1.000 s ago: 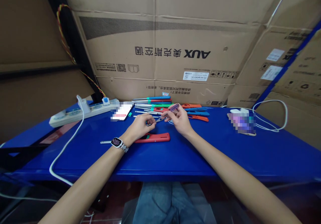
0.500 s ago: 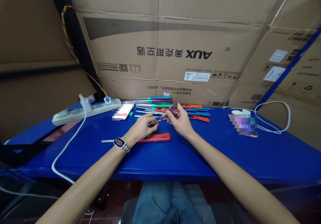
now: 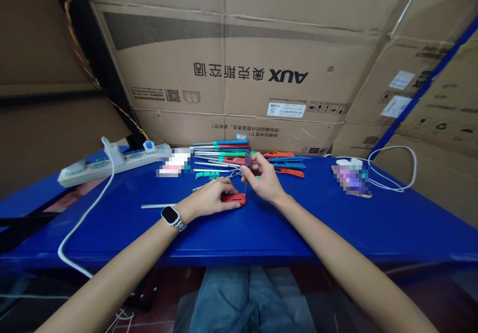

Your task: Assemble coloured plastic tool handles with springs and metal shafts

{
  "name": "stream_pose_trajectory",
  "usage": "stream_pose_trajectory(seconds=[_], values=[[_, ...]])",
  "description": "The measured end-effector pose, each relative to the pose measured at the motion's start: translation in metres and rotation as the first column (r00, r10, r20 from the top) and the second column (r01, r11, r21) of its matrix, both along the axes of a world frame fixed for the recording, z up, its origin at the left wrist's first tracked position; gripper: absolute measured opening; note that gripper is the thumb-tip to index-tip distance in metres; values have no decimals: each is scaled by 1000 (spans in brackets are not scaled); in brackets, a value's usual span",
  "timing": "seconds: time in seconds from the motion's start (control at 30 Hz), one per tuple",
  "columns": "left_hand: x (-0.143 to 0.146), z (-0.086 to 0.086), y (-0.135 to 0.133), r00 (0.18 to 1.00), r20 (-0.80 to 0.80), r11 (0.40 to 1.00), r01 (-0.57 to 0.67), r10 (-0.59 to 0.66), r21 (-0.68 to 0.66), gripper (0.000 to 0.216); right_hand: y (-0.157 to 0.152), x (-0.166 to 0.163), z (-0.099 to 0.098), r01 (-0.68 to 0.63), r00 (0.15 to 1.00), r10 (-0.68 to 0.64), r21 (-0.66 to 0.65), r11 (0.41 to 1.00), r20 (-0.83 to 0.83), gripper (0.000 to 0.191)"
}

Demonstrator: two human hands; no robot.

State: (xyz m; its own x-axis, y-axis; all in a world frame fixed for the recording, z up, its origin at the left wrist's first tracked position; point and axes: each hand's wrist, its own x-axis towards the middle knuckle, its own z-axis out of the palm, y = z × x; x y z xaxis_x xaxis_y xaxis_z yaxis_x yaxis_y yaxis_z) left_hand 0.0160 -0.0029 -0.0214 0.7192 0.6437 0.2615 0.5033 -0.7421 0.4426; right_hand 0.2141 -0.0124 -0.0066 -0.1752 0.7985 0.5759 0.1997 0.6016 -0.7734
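A red long-necked lighter (image 3: 235, 199) lies flat on the blue table, its metal tube pointing left. My left hand (image 3: 211, 197) is closed over its body and presses it to the table. In my right hand (image 3: 263, 176) is a small screwdriver (image 3: 248, 160) with a clear purple handle, gripped between thumb and fingers. It stands nearly upright, its thin shaft pointing down at the right end of the red lighter. Whether the tip touches is too small to tell. Behind my hands lie several lighters with blue (image 3: 239, 142), red and green bodies, and small green pieces (image 3: 207, 175).
More orange (image 3: 295, 172) and blue lighter-like pieces lie behind my right hand. A phone (image 3: 174, 165) and a white power strip (image 3: 93, 166) are at the left. Another phone (image 3: 351, 181) and a coiled white cable (image 3: 414, 171) are at the right. Cardboard (image 3: 168, 124) walls the back.
My left hand has moved down onto the red lighter. The screwdriver in my right hand has swung from slanted to upright, its tip now at the lighter's end. The view has shifted slightly.
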Motion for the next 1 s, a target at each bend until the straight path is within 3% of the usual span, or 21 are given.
stream_pose_trajectory(seconds=[0.77,1.0], values=[[-1,5,-2,999,-27,999,-33,32,-13,39,1,-2,-3,-39,998,39,2,999,46,23],[-1,7,-2,997,-53,998,-51,49,-30,39,5,0,-5,19,998,-20,18,1000,61,25]])
